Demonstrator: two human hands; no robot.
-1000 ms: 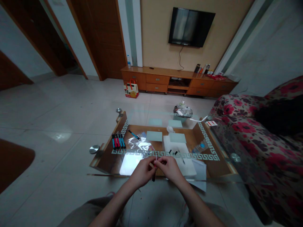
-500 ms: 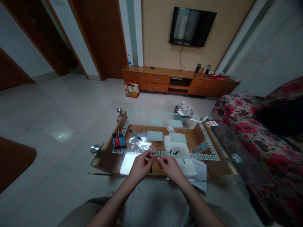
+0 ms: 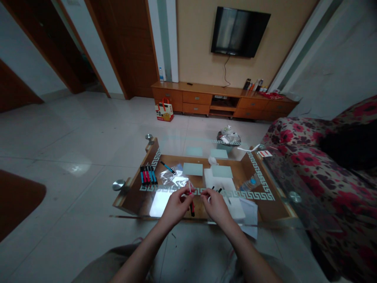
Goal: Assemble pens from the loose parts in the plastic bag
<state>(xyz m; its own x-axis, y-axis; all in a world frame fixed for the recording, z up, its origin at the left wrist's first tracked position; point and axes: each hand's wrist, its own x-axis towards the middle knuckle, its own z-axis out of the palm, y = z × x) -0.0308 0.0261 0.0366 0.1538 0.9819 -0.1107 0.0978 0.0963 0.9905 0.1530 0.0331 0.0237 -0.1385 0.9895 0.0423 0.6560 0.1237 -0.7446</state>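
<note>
Over the near edge of the glass table (image 3: pixel 203 224), my left hand (image 3: pixel 176 205) is closed on a red-and-black pen (image 3: pixel 192 210), its black end pointing down and a thin pale part standing up above the fingers. A little to the right, my right hand (image 3: pixel 215 205) has its fingertips pinched together; anything between them is too small to make out. Small black pieces (image 3: pixel 220 190) lie just beyond that hand. On the left is a row of several blue and red pens (image 3: pixel 149 175). One blue pen (image 3: pixel 167 168) lies beside crumpled clear plastic (image 3: pixel 172 179).
Under the glass, a white box (image 3: pixel 237 212) and a plastic bottle (image 3: pixel 250 183) show on the right. A filled waste basket (image 3: pixel 228 139) stands beyond the table. The flowered sofa (image 3: pixel 312 165) is to the right, and a paper bag (image 3: pixel 164 111) sits by the TV cabinet (image 3: pixel 196 98).
My right hand has drawn slightly to the right, away from my left hand. The pen in my left hand has shifted a little right and more of it shows.
</note>
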